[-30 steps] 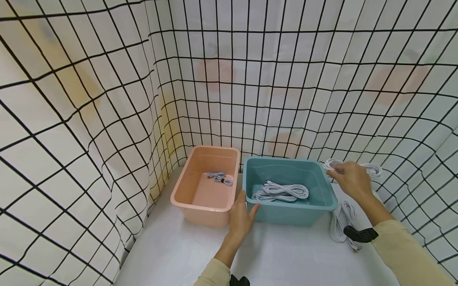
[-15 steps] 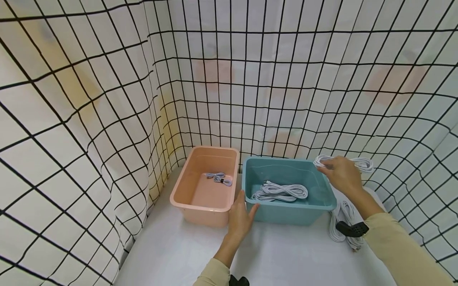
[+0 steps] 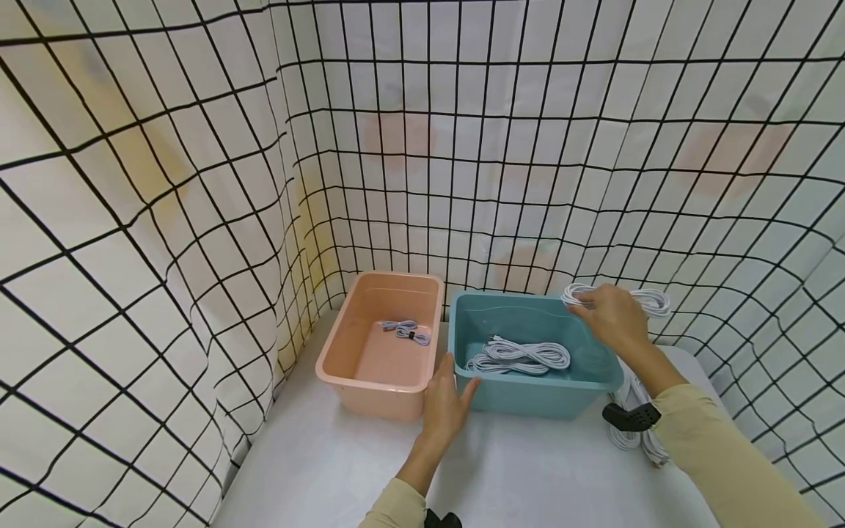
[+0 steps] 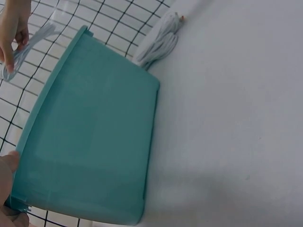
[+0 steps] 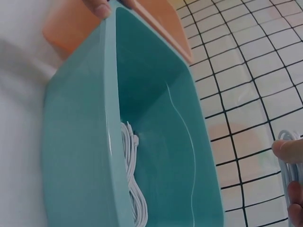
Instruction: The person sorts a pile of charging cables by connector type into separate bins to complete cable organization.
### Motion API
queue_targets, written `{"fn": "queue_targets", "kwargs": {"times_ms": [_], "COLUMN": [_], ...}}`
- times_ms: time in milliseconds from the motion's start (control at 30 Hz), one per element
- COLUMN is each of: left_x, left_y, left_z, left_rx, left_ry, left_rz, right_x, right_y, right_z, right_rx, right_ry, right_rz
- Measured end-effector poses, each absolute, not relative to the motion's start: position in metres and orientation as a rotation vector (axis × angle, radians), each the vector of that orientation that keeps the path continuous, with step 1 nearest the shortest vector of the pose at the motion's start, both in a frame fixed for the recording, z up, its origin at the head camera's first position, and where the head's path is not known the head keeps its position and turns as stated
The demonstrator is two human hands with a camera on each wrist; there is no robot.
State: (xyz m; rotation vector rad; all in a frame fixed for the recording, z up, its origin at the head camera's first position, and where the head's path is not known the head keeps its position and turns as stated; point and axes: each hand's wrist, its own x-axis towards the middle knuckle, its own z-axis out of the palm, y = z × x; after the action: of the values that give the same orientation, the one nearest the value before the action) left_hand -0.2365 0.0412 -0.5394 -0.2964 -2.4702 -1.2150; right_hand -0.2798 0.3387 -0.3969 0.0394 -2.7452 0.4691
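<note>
My right hand [image 3: 604, 312] pinches a coiled white cable [image 3: 650, 299] in the air over the back right corner of the teal bin [image 3: 528, 400]. The right wrist view shows its fingertips [image 5: 288, 150] on that cable [image 5: 292, 172]. A longer white cable coil [image 3: 518, 354] lies on the teal bin's floor. My left hand [image 3: 452, 389] rests with straight fingers against the bin's front left corner, thumb up by the rim. In the left wrist view the bin's outer wall [image 4: 90, 142] fills the frame, with the right hand [image 4: 14, 23] beyond it.
A pink bin [image 3: 370, 370] stands touching the teal one on its left and holds a small grey cable [image 3: 405, 330]. More white cable bundles [image 3: 627, 418] lie on the white table right of the teal bin. Grid-patterned curtains close in the left, back and right sides.
My right hand has carried the white cable leftward and slightly up, from beside the teal bin to over its back right corner. The left hand has stayed put.
</note>
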Motion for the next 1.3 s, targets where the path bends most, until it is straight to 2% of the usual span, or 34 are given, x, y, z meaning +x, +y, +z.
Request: {"fn": "queue_targets", "kwargs": {"times_ms": [1300], "left_x": [-0.236], "left_y": [0.042], "left_z": [-0.539], "left_rx": [-0.273], "left_ry": [-2.494], "left_rz": [-1.262], "right_x": [-0.315], "right_y": [0.255], "right_z": [-0.392], "right_rx": [0.156], "right_ry": [-2.825], "right_rz": [0.389]}}
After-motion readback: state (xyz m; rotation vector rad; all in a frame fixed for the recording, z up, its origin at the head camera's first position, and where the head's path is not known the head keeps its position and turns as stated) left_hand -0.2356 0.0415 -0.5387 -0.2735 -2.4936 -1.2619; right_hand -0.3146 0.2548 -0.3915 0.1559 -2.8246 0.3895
